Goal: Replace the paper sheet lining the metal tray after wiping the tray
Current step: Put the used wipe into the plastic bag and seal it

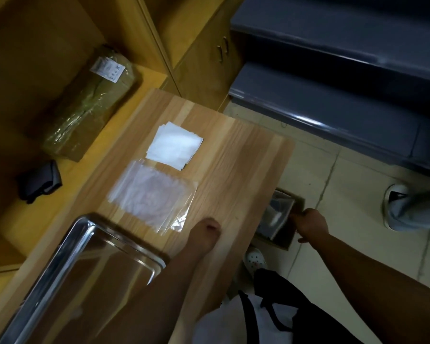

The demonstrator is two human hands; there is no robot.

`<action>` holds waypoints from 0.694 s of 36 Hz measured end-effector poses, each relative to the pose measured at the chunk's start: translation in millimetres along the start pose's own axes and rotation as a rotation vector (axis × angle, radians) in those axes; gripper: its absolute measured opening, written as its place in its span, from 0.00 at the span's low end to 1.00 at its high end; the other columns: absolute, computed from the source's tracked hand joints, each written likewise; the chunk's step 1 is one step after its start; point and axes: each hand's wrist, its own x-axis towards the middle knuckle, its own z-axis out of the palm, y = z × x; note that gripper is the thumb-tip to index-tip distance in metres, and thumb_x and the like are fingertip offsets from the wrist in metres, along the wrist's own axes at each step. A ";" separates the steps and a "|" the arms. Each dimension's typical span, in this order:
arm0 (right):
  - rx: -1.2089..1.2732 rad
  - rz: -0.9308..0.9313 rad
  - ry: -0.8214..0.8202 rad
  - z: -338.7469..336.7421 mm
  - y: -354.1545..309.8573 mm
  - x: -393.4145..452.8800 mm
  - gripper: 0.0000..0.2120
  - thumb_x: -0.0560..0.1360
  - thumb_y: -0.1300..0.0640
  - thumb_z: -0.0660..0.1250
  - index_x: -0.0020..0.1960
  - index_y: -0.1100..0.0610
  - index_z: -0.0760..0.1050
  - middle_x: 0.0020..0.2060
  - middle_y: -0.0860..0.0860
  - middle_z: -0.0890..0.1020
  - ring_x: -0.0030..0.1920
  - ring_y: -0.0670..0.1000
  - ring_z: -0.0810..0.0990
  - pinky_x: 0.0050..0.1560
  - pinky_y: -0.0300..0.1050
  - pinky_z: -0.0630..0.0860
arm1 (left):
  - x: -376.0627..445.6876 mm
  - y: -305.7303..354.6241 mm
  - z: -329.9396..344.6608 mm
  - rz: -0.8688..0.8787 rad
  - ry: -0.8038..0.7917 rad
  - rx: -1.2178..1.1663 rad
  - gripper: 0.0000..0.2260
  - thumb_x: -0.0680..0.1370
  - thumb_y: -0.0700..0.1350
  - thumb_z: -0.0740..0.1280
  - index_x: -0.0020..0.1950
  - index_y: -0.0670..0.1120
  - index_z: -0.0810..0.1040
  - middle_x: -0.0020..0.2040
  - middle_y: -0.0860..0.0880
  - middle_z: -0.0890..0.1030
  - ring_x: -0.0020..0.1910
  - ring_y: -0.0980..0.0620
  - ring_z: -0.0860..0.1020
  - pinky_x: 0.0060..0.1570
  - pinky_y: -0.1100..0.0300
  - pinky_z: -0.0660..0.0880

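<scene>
The metal tray (pixel 85 276) sits bare at the near left corner of the desk (pixel 246 170), its polished floor throwing back reflections, with no liner in it. Just beyond it, toward the middle of the desk, lies a clear plastic sleeve (pixel 152 194) with what looks like pale sheets inside, and past that, nearer the far edge, a small stack of white paper sheets (pixel 174 145), slightly fanned at one corner.

Those sheets look thin, light and floppy; I'd expect the top one to cling to its neighbours, so peeling up a loose fanned corner seems the best hold. The tray looks stiff and slick, best steadied by its rolled rim.

The person's left hand (pixel 206 232) rests near the desk's right edge, just beside the sleeve's corner, fingers curled under and gripping nothing I can make out. The right hand (pixel 310 224) is off the desk's right edge, down over a small lined waste bin (pixel 281 217) on the tiled floor; its fingers look bunched, but whether they pinch anything I cannot tell.

Left of the desk, on a lower yellow shelf (pixel 30 219), lie a plastic-wrapped parcel (pixel 92 105) and a dark folded cloth (pixel 40 182).
</scene>
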 end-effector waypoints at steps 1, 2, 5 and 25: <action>0.008 0.012 -0.002 2.3 2.3 2.6 0.15 0.73 0.48 0.68 0.47 0.60 0.77 0.43 0.60 0.83 0.43 0.61 0.83 0.43 0.60 0.83 | 1.4 1.1 -2.3 -0.018 -0.007 -0.008 0.07 0.75 0.37 0.65 0.44 0.49 0.80 0.45 0.50 0.80 0.44 0.51 0.78 0.48 0.58 0.75; 0.010 0.021 -0.006 4.5 5.5 5.8 0.13 0.73 0.49 0.67 0.46 0.59 0.77 0.42 0.60 0.83 0.42 0.61 0.83 0.43 0.60 0.83 | 3.2 0.8 -3.9 0.000 0.005 -0.035 0.05 0.74 0.39 0.66 0.43 0.49 0.80 0.45 0.50 0.81 0.44 0.49 0.79 0.48 0.55 0.76; 0.015 0.038 -0.023 11.0 12.1 11.2 0.11 0.74 0.51 0.66 0.41 0.59 0.77 0.38 0.60 0.83 0.38 0.60 0.83 0.42 0.60 0.83 | 12.0 3.2 -13.3 0.088 0.145 -0.103 0.06 0.70 0.44 0.66 0.43 0.49 0.82 0.46 0.50 0.82 0.46 0.50 0.80 0.49 0.58 0.75; 0.276 0.009 0.074 66.8 -29.5 1.8 0.14 0.78 0.56 0.63 0.40 0.66 0.77 0.35 0.62 0.81 0.31 0.54 0.76 0.33 0.42 0.70 | 170.3 44.5 -173.7 -0.159 0.683 0.087 0.34 0.74 0.50 0.72 0.76 0.46 0.62 0.74 0.40 0.65 0.71 0.36 0.65 0.68 0.42 0.68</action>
